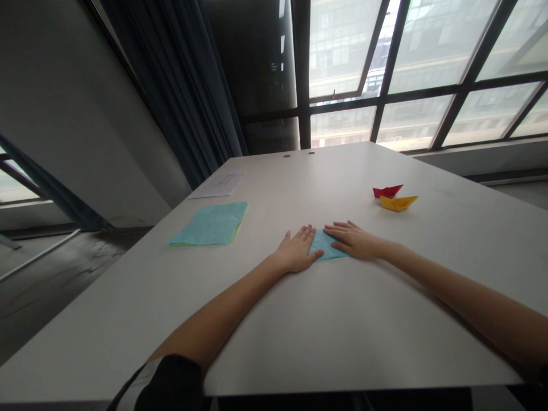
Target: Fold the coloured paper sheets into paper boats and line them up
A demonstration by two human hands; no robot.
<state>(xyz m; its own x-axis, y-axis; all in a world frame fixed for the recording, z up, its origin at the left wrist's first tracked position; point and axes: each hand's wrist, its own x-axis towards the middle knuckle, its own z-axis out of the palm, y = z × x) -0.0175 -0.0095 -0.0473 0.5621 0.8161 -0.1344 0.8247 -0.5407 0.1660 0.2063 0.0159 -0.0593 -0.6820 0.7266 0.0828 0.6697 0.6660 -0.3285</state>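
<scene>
A small folded sheet of light blue paper [326, 244] lies flat on the white table, between my two hands. My left hand [297, 250] rests on its left edge with the fingers stretched out and pointing away from me. On the right side of the paper, my right hand [354, 240] lies palm down, its fingers extended toward the left. Both hands cover the paper's side edges, so its full outline is hidden. Neither hand grips anything.
Beyond my right hand stand a red paper boat [387, 191] and a yellow paper boat [398, 202]. A stack of blue-green paper sheets [212, 224] lies at the left, with a printed white sheet [220, 184] behind it. The white table [274, 337] reaches toward the windows.
</scene>
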